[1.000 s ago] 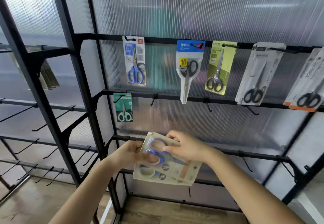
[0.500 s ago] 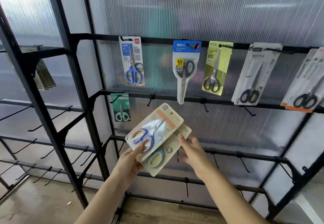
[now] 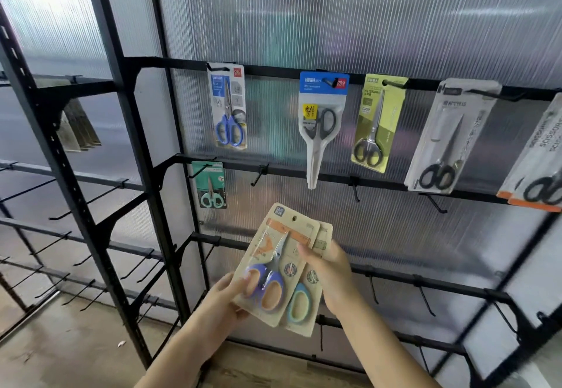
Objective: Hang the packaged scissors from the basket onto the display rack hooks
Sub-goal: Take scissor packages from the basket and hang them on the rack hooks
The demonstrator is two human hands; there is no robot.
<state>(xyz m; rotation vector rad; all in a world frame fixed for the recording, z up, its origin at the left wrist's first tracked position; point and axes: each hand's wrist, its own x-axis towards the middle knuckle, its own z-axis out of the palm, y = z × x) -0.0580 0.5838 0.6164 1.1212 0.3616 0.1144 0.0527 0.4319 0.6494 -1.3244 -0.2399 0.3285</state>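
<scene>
Both packs now stand upright, right hand (image 3: 331, 272) back pinching the rear pack (image 3: 307, 305), left hand (image 3: 226, 299) gripping the purple-handled pack (image 3: 273, 266), ready to separate and hang.

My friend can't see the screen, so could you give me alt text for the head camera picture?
Two hands hold two overlapping beige scissor packs up toward a black display rack: the left hand grips the front pack with purple-orange scissors, the right hand holds the back pack with blue-handled scissors. Six other packaged scissors hang on hooks above.

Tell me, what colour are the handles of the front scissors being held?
Purple with orange inner rings, seen in the head view.
</scene>
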